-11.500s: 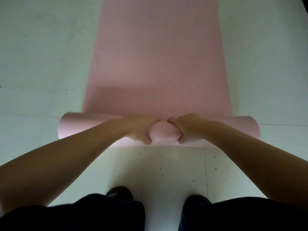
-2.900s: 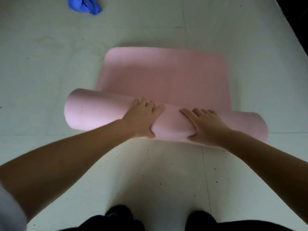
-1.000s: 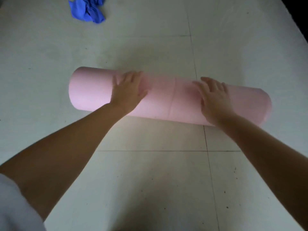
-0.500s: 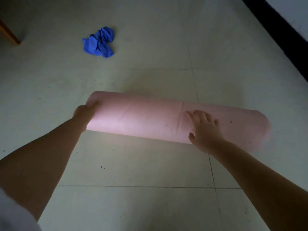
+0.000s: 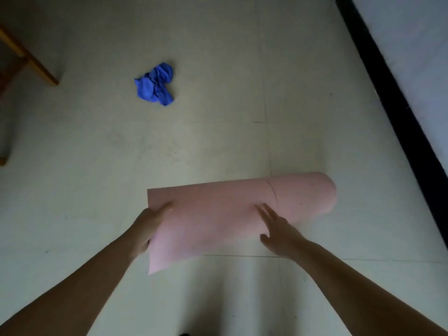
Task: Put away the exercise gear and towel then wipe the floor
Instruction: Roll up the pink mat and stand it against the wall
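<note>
On floor: rolled mat (image 5: 230, 219), one end now lifted | left hand (image 5: 148, 226) grip clamped on it | right hand (image 5: 278, 229) fingers apart, flat | blue towel (image 5: 155, 84) beyond

**Bare Arms, No Sleeves in Sight**

Both forearms are bare from wrist to frame edge, no sleeve showing. The left hand (image 5: 145, 229) and right hand (image 5: 278, 231) carry no gloves, rings, watch or bands.

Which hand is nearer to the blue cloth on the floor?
Left. The left hand grips the rolled pink mat's near end, below the blue cloth; the right hand rests farther right on the mat.
</note>
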Demonstrator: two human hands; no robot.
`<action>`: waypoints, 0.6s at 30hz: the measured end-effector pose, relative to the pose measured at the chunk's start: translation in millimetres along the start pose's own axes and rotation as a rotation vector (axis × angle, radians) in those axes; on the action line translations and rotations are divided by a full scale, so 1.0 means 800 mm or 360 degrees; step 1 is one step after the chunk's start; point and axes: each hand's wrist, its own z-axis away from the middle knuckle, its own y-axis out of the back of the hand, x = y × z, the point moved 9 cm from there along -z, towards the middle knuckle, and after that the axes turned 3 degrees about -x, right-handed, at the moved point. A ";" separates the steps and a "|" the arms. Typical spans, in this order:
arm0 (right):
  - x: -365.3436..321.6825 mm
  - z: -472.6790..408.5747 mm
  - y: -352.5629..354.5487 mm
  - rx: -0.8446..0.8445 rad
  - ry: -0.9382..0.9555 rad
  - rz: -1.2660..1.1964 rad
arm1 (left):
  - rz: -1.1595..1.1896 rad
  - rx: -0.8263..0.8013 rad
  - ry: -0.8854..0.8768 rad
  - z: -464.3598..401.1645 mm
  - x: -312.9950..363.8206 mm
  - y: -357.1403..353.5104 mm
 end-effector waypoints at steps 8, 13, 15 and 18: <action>-0.101 0.178 0.172 0.0537 -0.0008 -0.1029 | -0.1343 0.0031 -0.1051 0.268 0.274 -0.085; -0.144 0.258 0.207 0.0601 -0.0111 -0.1688 | -0.2435 -0.0278 -0.1863 0.365 0.241 -0.164; -0.160 0.265 0.203 0.0536 -0.0082 -0.1389 | -0.2515 -0.0304 -0.1962 0.368 0.216 -0.166; -0.163 0.249 0.193 0.0493 -0.0127 -0.0972 | -0.2486 -0.0225 -0.2116 0.368 0.207 -0.154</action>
